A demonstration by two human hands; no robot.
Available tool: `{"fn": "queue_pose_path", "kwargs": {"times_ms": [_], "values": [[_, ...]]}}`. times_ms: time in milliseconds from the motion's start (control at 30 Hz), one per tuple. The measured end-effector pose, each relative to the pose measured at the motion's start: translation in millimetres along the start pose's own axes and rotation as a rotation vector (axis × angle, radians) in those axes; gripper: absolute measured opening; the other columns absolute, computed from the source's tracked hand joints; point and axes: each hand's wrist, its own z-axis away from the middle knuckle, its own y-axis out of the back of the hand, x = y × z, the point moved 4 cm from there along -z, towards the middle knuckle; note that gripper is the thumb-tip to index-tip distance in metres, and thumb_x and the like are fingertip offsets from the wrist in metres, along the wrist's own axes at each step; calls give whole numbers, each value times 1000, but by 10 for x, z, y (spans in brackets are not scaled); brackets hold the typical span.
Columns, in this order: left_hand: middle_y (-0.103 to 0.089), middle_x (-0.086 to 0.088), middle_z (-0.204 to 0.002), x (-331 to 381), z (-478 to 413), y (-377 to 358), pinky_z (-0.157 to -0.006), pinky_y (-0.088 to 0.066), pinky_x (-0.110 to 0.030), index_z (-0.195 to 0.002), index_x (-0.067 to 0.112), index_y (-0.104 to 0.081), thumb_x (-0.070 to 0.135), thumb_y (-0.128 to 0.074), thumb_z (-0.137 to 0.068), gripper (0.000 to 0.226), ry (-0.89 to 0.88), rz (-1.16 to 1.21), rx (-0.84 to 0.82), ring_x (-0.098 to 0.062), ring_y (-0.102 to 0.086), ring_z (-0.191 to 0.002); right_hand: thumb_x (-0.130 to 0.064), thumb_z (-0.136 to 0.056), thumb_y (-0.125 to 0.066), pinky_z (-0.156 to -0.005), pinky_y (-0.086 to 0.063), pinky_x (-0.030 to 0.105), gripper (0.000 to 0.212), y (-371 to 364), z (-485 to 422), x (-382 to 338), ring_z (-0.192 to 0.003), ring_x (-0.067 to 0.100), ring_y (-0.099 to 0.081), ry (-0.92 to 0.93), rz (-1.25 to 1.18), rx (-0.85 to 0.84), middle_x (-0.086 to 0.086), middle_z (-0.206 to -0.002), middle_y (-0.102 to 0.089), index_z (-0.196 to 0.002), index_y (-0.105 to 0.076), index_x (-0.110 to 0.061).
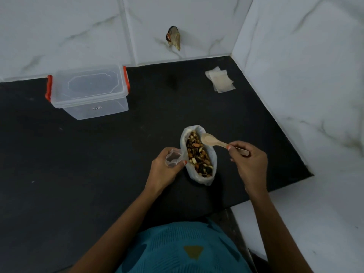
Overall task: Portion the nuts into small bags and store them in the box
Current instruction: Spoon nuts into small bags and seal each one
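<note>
Head view: a black counter carries a lidded clear box at back left, well apart from the open bag of nuts near centre. The right hand pinches a wooden spoon, its bowl at the bag's rim. The left hand grips a small bag just beside it. Spare bags lie back right.
</note>
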Motion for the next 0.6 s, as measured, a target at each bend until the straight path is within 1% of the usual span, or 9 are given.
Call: {"fn": "queue_pose_path", "kwargs": {"times_ms": [67,100,200,233,267,333,433,500,600], "values": [[-55,21,-93,10,-9,-37,-64,-41,2,-101,24,-56,16,-69,-81,25,0,-8,-10,18,-50,-82,-4,-81,-65,-70,-48,19,16,5,63,23,-73,9,-60,62,58,21,1,-80,-65,-90,-67,-17],[-55,21,-92,14,-16,-50,-63,-42,2,-102,24,-56,16,-69,-81,25,4,-10,-13,17,-50,-82,-3,-81,-65,-70,-46,13,16,-1,88,28,-74,6,-59,99,102,25,1,-81,-64,-92,-67,-14],[-56,19,-93,8,-39,-81,-64,-45,-4,-104,25,-55,18,-69,-81,28,9,-21,-26,12,-53,-85,2,-80,-65,-68,-41,2,12,-44,140,14,-70,-3,-52,270,269,23,-1,-80,-59,-91,-68,-3],[-56,18,-93,6,-43,-89,-65,-45,-6,-104,25,-55,18,-69,-81,28,7,-28,-33,10,-54,-86,2,-81,-64,-67,-41,3,10,-69,147,18,-69,-2,-51,317,320,7,0,-80,-58,-90,-68,-1],[-56,18,-93,5,-48,-99,-66,-45,-7,-104,26,-55,18,-69,-81,28,6,-32,-41,10,-54,-86,2,-81,-63,-66,-42,7,10,-99,147,27,-69,3,-53,347,366,-24,2,-80,-60,-90,-68,0],[-56,17,-94,0,-56,-106,-68,-43,-8,-104,26,-55,19,-69,-81,27,8,-37,-54,9,-54,-87,0,-84,-60,-68,-40,15,11,-165,139,59,-75,15,-57,372,446,-91,10,-84,-63,-93,-67,1],[-57,14,-97,3,-73,-108,-70,-42,-7,-104,26,-55,19,-68,-82,28,0,-53,-68,8,-53,-88,-2,-87,-57,-68,-35,19,14,-255,135,113,-81,21,-57,392,533,-128,14,-88,-64,-98,-65,2],[-56,15,-98,4,-79,-109,-69,-42,-6,-104,27,-54,20,-68,-82,28,0,-64,-79,10,-52,-87,-4,-89,-56,-70,-35,21,17,-318,138,157,-84,22,-57,366,548,-147,15,-91,-64,-102,-65,2],[-56,15,-97,-2,-88,-114,-66,-42,-4,-105,27,-54,20,-69,-81,29,2,-70,-83,12,-51,-85,-6,-90,-56,-67,-37,12,18,-363,135,198,-83,13,-56,299,464,-176,11,-91,-64,-104,-64,-1]]}}
